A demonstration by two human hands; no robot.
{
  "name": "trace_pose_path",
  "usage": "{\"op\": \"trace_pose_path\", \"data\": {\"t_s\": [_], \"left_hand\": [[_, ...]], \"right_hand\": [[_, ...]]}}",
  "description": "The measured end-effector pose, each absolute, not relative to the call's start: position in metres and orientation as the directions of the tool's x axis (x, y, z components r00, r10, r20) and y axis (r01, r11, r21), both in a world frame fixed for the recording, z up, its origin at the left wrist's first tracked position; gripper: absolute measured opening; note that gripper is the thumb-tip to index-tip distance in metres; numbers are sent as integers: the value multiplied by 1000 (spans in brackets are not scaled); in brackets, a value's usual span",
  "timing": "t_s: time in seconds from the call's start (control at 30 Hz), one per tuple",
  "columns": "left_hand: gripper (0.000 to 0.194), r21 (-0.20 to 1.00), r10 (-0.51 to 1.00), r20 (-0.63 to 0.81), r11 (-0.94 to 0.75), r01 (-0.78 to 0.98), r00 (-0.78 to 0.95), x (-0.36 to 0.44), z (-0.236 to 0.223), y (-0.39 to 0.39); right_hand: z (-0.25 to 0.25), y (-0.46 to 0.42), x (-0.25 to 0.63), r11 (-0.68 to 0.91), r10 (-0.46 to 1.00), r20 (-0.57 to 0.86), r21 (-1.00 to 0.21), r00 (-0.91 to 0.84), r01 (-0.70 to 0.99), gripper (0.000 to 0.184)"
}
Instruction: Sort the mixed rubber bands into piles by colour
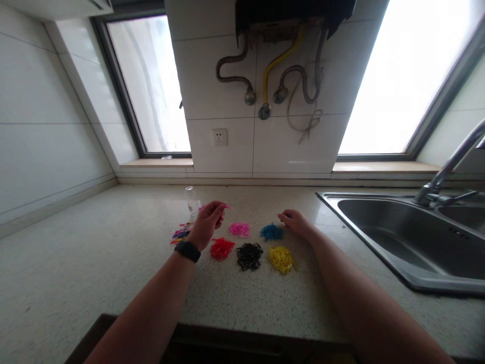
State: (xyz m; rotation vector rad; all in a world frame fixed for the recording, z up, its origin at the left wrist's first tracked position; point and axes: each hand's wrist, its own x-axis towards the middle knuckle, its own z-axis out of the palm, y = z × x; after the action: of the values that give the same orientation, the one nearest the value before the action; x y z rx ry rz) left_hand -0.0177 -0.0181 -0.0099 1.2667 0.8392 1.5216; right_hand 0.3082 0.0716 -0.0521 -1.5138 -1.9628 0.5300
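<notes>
My left hand (209, 221), with a dark watch on its wrist, is raised above the counter. Its thumb and fingers pinch a small pink rubber band (228, 207). Beneath and around it lie a red pile (222, 248) and a pink pile (239, 229) of rubber bands. A mixed-colour heap (180, 233) is partly hidden behind that wrist. My right hand (297, 222) rests on the counter beside the blue pile (272, 231), fingers curled closed; whether anything is inside is hidden. Nearer to me are a black pile (249, 256) and a yellow pile (282, 259).
A clear plastic container (190, 199) stands behind my left hand. The steel sink (397, 273) and its faucet (435, 187) are at the right. Tiled wall with a socket (219, 137) and pipes rises behind the speckled counter (94, 263).
</notes>
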Motion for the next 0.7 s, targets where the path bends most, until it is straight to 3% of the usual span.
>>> {"op": "trace_pose_path", "data": {"t_s": [0.53, 0.7], "left_hand": [[29, 934, 948, 317, -306, -184, 30, -15, -8, -23], [27, 920, 920, 384, -388, 56, 73, -16, -11, -20]], "right_hand": [[-50, 71, 308, 250, 967, 191, -612, -166, 750, 38], [-49, 71, 308, 248, 968, 188, -610, -167, 753, 39]]}}
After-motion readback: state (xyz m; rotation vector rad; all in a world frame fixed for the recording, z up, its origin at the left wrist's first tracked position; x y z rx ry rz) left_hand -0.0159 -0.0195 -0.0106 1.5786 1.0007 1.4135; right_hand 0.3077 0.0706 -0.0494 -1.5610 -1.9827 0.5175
